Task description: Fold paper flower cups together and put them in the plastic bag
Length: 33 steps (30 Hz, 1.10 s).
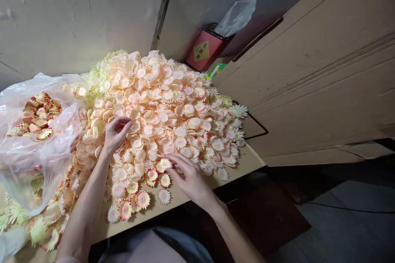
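Observation:
A large heap of pale pink and cream artificial flower heads (166,102) with fringed petals covers the table. My left hand (116,132) is over the left part of the heap. Its fingers are curled and the thumb meets the forefinger; anything between them is hidden. Lower down, near the front edge, my right hand (189,176) has thumb and forefinger around a yellow flower head with red-tipped petals (164,164). Several similar red-edged flower heads (143,199) lie just below it on the bare tabletop (173,202).
To the left, a clear plastic bag (57,152) holds red-edged flower heads (40,117). A red tin (208,49) with a plastic bag (239,16) in its top stands behind the heap. Large cardboard (317,78) rises along the right, beside a black wire bracket (259,133).

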Available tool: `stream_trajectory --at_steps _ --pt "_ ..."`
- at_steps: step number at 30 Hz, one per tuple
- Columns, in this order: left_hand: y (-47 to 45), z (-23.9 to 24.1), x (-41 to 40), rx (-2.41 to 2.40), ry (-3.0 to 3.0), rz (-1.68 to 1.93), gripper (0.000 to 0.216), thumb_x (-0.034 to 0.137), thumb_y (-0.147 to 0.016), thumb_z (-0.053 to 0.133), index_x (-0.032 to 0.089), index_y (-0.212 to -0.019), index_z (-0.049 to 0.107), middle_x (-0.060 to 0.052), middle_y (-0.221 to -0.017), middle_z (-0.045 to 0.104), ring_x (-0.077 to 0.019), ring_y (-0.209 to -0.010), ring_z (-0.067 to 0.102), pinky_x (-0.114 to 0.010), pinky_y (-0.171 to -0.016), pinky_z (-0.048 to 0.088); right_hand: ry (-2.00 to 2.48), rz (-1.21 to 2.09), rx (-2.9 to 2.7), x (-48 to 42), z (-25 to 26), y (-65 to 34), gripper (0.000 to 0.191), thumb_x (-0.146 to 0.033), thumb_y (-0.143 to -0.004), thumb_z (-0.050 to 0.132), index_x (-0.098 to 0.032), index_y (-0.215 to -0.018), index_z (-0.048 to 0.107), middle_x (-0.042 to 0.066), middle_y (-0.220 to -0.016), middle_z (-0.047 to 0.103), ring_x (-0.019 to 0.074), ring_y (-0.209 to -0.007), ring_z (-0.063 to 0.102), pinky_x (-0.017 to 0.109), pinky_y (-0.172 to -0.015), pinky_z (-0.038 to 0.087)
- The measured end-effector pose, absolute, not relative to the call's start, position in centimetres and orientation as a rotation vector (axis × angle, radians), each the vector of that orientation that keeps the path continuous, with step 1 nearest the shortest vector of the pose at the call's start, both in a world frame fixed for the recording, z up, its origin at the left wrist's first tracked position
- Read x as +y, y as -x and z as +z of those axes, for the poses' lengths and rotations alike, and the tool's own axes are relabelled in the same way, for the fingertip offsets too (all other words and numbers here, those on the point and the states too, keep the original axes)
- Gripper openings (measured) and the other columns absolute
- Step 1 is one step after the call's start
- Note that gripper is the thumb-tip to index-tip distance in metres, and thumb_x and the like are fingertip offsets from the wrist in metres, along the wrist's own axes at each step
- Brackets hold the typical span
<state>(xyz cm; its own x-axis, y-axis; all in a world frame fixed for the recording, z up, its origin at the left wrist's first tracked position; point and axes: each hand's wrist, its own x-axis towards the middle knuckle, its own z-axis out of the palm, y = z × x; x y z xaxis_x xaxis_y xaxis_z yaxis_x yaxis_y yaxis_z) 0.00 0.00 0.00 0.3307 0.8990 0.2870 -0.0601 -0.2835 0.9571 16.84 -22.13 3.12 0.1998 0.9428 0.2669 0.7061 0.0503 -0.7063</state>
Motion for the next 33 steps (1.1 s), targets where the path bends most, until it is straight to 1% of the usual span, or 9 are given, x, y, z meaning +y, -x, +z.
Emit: stream_trajectory --at_steps 5,9,12,16,18,20,23,28,33 --pt "0.3 0.9 -0.2 0.852 -1.628 1.238 0.027 0.039 -0.081 0.072 0.015 -0.094 0.073 -0.008 -0.092 0.076 -0.0175 -0.082 0.072 -0.030 -0.078 0.059 1.623 0.382 -1.356 -22.9 2.6 -16.9 0.033 -0.020 -0.090 0.064 -0.021 -0.123 0.067 0.010 -0.112 0.075 0.0204 -0.097 0.075 0.032 -0.087 0.063" --pt "1.3 3.7 0.1 0.818 -2.104 1.208 0.020 0.032 -0.089 0.064 0.018 -0.098 0.074 -0.008 -0.094 0.077 -0.0160 -0.078 0.071 -0.028 -0.072 0.058 1.523 0.307 -1.383 -23.2 3.8 -16.7 0.024 -0.015 -0.090 0.062 -0.022 -0.110 0.074 0.006 -0.103 0.078 0.0190 -0.094 0.075 0.030 -0.088 0.062" --pt "2.0 6.4 -0.9 0.729 -2.450 1.148 0.019 0.028 -0.090 0.065 0.018 -0.103 0.074 -0.009 -0.094 0.076 -0.0189 -0.084 0.071 -0.034 -0.079 0.057 1.440 0.297 -1.399 -23.3 4.1 -16.6 0.024 -0.012 -0.089 0.063 -0.023 -0.108 0.075 0.005 -0.102 0.078 0.0183 -0.095 0.075 0.031 -0.091 0.062" --pt "2.4 8.4 -5.1 0.454 -2.477 0.918 0.033 0.027 -0.087 0.070 0.021 -0.119 0.068 -0.011 -0.109 0.075 -0.0216 -0.100 0.071 -0.039 -0.090 0.058 1.361 0.474 -1.366 -23.5 3.5 -16.3 0.031 -0.013 -0.092 0.060 -0.024 -0.119 0.071 0.006 -0.113 0.076 0.0190 -0.101 0.074 0.033 -0.095 0.062" --pt "2.3 8.2 -8.0 0.357 -2.403 0.732 0.042 0.025 -0.086 0.070 0.025 -0.128 0.064 -0.011 -0.114 0.074 -0.0218 -0.102 0.072 -0.036 -0.088 0.060 1.334 0.526 -1.347 -23.7 3.3 -16.2 0.034 -0.013 -0.092 0.059 -0.025 -0.122 0.070 0.005 -0.116 0.075 0.0184 -0.102 0.074 0.031 -0.093 0.062" --pt "2.2 7.5 -10.7 0.301 -2.339 0.756 0.038 0.016 -0.089 0.066 0.026 -0.125 0.066 -0.010 -0.110 0.075 -0.0200 -0.099 0.073 -0.031 -0.084 0.060 1.315 0.538 -1.354 -23.7 3.5 -16.1 0.037 -0.012 -0.093 0.058 -0.026 -0.125 0.068 0.005 -0.118 0.075 0.0174 -0.101 0.075 0.029 -0.090 0.063" --pt "2.1 6.1 -13.5 0.407 -2.225 1.007 0.031 0.008 -0.089 0.063 0.024 -0.114 0.071 -0.009 -0.100 0.074 -0.0151 -0.085 0.072 -0.024 -0.073 0.059 1.285 0.521 -1.440 -23.8 4.2 -16.0 0.039 -0.011 -0.093 0.056 -0.028 -0.126 0.068 0.005 -0.118 0.075 0.0177 -0.101 0.075 0.029 -0.089 0.063" --pt "2.4 5.2 -15.6 0.609 -2.247 1.039 0.019 0.009 -0.090 0.059 0.020 -0.104 0.066 -0.007 -0.088 0.069 -0.0147 -0.078 0.068 -0.024 -0.068 0.057 1.283 0.339 -1.497 -23.8 5.0 -15.2 0.033 -0.008 -0.090 0.060 -0.027 -0.113 0.074 0.002 -0.095 0.080 0.0161 -0.081 0.077 0.024 -0.076 0.064" --pt "2.0 4.4 -17.4 0.817 -2.331 1.171 0.015 0.007 -0.089 0.056 0.019 -0.097 0.059 -0.003 -0.079 0.061 -0.0134 -0.069 0.060 -0.023 -0.061 0.051 1.369 0.116 -1.476 -23.8 4.3 -13.4 0.031 -0.006 -0.090 0.059 -0.023 -0.110 0.075 0.006 -0.093 0.080 0.0185 -0.079 0.077 0.026 -0.077 0.065"
